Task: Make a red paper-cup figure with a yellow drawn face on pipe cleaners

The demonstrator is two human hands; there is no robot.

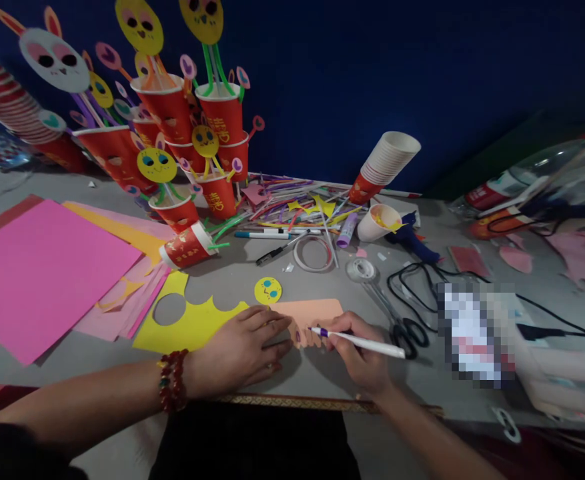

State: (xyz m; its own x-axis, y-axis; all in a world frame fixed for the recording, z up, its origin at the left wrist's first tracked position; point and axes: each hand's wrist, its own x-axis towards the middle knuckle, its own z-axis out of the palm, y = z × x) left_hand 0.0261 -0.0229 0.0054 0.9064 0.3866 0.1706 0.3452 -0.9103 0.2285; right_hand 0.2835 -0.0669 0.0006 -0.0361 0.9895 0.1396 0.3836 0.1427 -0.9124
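Observation:
My left hand (pixel 245 347) lies flat, fingers stretched out, over the left part of a peach-coloured paper (pixel 317 311). In my right hand (pixel 367 367) is a white marker (pixel 372 343), its purple tip at the lower part of that paper. A small purple mark shows there between my hands, beside a cut, scalloped lower edge. Just above my left fingers sits a round yellow paper face (pixel 268 290) with blue eyes. Partly under my left hand is a yellow sheet (pixel 197 325) with round pieces cut out. Scissors (pixel 406 333) with black handles rest right of the marker.
Red paper cups (pixel 172 113) with straw-and-paper figures stand at the back left; one cup (pixel 187 245) lies tipped. Pink sheets (pixel 47 273) cover the left. Behind are a pile of straws (pixel 292 200), tape (pixel 361 269), stacked cups (pixel 387 160), a blue glue gun (pixel 417 243) and black cord (pixel 472 273).

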